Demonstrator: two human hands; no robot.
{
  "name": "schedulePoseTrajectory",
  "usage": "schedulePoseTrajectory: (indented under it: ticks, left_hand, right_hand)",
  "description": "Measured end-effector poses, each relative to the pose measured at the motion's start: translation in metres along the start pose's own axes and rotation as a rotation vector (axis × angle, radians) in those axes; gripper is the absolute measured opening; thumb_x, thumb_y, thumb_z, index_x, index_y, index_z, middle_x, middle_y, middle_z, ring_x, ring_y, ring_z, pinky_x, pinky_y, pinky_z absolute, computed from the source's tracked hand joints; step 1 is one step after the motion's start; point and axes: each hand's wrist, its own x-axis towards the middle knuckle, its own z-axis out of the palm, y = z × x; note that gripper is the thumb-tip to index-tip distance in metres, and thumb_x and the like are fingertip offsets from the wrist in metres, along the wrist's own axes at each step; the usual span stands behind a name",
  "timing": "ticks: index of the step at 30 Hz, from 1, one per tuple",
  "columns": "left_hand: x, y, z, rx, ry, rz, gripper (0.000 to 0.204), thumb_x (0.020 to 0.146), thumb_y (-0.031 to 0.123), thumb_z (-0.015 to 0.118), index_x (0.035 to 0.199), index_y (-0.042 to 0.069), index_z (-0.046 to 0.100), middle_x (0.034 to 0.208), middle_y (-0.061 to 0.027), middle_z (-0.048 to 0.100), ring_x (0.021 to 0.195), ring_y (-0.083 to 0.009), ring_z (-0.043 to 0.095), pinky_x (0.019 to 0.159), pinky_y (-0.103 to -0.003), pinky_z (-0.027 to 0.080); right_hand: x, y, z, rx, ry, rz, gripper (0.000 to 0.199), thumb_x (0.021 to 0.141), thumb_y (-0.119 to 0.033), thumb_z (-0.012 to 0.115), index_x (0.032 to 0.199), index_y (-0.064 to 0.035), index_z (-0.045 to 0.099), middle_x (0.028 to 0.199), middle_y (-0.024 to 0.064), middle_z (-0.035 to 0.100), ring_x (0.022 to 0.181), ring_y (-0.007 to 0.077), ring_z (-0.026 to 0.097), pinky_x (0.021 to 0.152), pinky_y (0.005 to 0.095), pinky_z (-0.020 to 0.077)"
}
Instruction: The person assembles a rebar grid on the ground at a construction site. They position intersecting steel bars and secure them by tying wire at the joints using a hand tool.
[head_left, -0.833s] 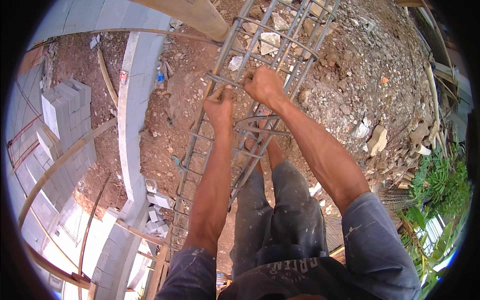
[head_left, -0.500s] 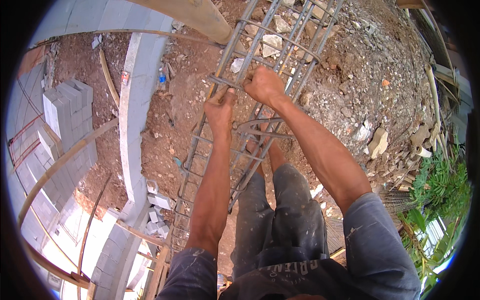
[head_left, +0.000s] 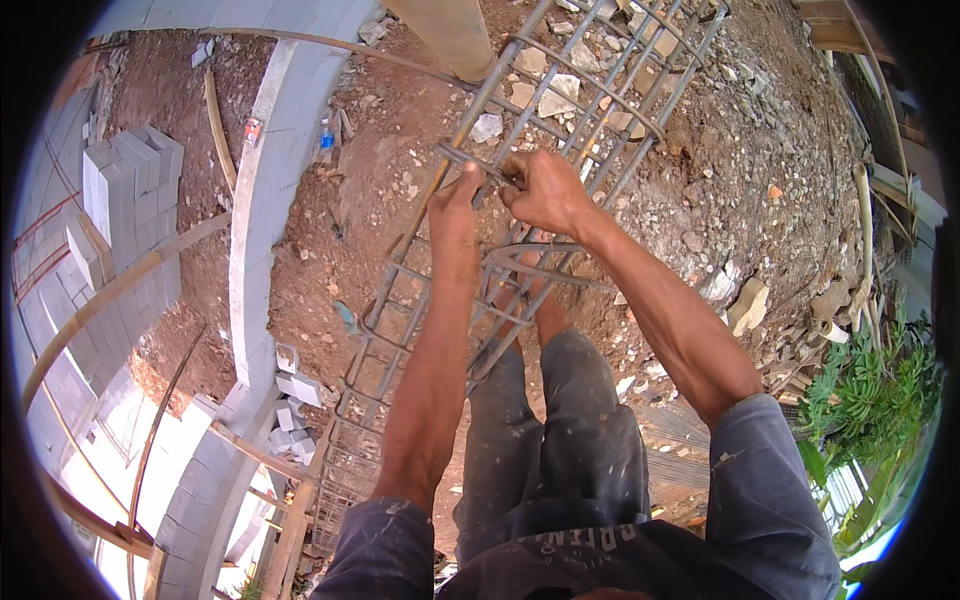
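A long rebar cage (head_left: 497, 82) of lengthwise bars and square stirrups slants from the upper right down past my left arm. At one stirrup (head_left: 458, 155) across the cage, my left hand (head_left: 455, 215) is closed, its thumb pressed on the steel. Right beside it, my right hand (head_left: 550, 195) has its fingers curled together by the same joint. Whatever is pinched in those right fingers is too small and hidden to make out. Below my hands, a dark curved metal piece (head_left: 535, 272) with two long arms lies across the cage.
Stones (head_left: 558, 95) and rubble lie under and right of the cage. A thick post (head_left: 450, 35) rises at the top. Left stands a low grey block wall (head_left: 262, 200), with stacked blocks (head_left: 130, 190) beyond. Green plants (head_left: 870, 375) grow at right.
The view has shifted a little, so the cage sits slightly farther right. My right hand has turned and its fingers are curled tighter; my left hand stays at the same stirrup.
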Motion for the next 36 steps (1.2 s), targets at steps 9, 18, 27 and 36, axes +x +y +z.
schedulePoseTrajectory:
  ticks: [9, 18, 27, 36]
  left_hand:
    - [0.008, 0.011, -0.005, 0.243, -0.102, -0.002, 0.025, 0.088, 0.019, 0.067, 0.095, -0.005, 0.069, 0.082, -0.0094, 0.069, 0.073, -0.016, 0.061, 0.07, -0.03, 0.047]
    - [0.007, 0.024, -0.001, 0.383, -0.203, -0.018, 0.021, 0.087, 0.019, 0.071, 0.088, -0.002, 0.071, 0.077, -0.0069, 0.069, 0.062, -0.0118, 0.058, 0.057, -0.026, 0.046]
    - [0.01, 0.007, -0.007, 0.236, -0.226, -0.085, 0.02, 0.088, 0.021, 0.071, 0.085, 0.001, 0.071, 0.068, -0.0037, 0.062, 0.056, -0.0079, 0.053, 0.045, -0.023, 0.041]
    - [0.008, 0.0, -0.001, 0.23, -0.179, -0.031, 0.028, 0.084, 0.03, 0.073, 0.085, 0.002, 0.071, 0.066, -0.0008, 0.059, 0.06, -0.0082, 0.05, 0.056, -0.026, 0.038]
  right_hand:
    - [-0.005, -0.017, -0.006, -0.404, 0.08, -0.239, 0.023, 0.086, -0.023, 0.063, 0.077, -0.0015, 0.063, 0.068, 0.0176, 0.064, 0.063, 0.0389, 0.064, 0.057, 0.0476, 0.0502]
    - [0.01, 0.001, -0.014, -0.332, -0.067, -0.144, 0.016, 0.085, -0.015, 0.059, 0.082, -0.0029, 0.068, 0.07, 0.017, 0.065, 0.063, 0.0327, 0.064, 0.061, 0.0466, 0.0515]
    - [0.006, -0.001, -0.012, -0.435, -0.083, -0.201, 0.017, 0.085, -0.016, 0.059, 0.081, -0.0036, 0.07, 0.073, 0.018, 0.067, 0.069, 0.0344, 0.066, 0.066, 0.0457, 0.0526]
    - [-0.006, -0.022, -0.024, 0.115, -0.045, 0.271, 0.018, 0.084, -0.014, 0.059, 0.081, 0.0014, 0.069, 0.074, 0.0213, 0.067, 0.074, 0.0361, 0.067, 0.07, 0.045, 0.0528]
